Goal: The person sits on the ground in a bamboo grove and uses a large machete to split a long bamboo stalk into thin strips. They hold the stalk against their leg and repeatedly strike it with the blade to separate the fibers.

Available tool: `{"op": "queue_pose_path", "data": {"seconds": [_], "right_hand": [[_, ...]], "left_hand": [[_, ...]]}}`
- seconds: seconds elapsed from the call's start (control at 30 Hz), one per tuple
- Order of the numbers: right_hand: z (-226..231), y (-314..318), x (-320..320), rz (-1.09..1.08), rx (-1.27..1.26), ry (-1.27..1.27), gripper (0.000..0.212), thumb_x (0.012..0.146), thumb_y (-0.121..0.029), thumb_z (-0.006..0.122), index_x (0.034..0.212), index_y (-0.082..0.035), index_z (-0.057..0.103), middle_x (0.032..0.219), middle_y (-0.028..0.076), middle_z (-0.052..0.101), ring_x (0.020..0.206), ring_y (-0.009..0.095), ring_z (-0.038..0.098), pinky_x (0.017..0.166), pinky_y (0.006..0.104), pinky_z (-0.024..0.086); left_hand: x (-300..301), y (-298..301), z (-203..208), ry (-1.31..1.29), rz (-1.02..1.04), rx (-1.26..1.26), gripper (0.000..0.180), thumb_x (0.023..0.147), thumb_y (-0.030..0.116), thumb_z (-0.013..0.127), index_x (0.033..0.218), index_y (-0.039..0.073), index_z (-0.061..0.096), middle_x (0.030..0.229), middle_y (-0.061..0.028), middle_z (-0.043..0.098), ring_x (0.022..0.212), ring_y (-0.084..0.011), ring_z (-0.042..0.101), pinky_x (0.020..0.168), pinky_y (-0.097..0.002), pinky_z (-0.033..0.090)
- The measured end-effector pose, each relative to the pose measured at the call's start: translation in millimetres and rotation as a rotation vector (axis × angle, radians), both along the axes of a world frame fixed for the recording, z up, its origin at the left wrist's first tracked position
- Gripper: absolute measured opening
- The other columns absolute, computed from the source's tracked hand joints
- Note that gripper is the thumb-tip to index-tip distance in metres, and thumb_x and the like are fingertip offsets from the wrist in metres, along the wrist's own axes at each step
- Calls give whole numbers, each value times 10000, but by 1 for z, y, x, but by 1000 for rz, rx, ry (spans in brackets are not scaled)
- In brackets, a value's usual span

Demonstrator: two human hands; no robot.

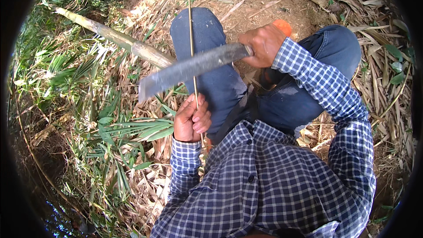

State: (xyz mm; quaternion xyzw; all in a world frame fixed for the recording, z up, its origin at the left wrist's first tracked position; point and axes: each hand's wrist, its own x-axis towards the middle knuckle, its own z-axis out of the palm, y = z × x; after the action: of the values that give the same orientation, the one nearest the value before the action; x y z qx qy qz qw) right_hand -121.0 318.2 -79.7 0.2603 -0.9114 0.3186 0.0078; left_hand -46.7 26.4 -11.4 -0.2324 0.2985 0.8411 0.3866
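Observation:
My left hand [192,120] is closed round the lower part of a thin bamboo strip [191,35], which runs upright in the view over my left thigh and knee. In my right hand [261,44] is a machete [194,67], its orange handle end [283,27] showing past the fist. The broad grey blade points left and lies across the strip in the view, hiding part of it. Whether the blade touches the strip I cannot tell. The blade's far end is slightly blurred.
A thick bamboo pole [110,34] slants from the upper left to beside my left knee [198,20]. Green leaves [141,129] and dry husks cover the ground at left. Dry leaf litter [383,83] lies at right, with bare brown soil [291,0] ahead.

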Motion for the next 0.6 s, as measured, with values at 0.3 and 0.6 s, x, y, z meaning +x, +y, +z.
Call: {"op": "queue_pose_path", "data": {"seconds": [0.3,0.6], "right_hand": [[-12,15,-30,-302,159,-221,157,733,-215,682,801,-74,665,584,128,624,555,308,648,563,431,544],[-22,18,-35,-441,149,-117,204,743,-220,688,854,-52,656,633,142,637,597,331,657,579,435,539]], "left_hand": [[8,-8,1,-34,-10,-73,185,1052,193,381,973,54,474,594,32,358,402,-58,280,341,-213,254],[10,4,10,97,-102,-420,225,1059,235,385,990,62,513,610,34,371,427,-60,289,384,-209,265]]}}
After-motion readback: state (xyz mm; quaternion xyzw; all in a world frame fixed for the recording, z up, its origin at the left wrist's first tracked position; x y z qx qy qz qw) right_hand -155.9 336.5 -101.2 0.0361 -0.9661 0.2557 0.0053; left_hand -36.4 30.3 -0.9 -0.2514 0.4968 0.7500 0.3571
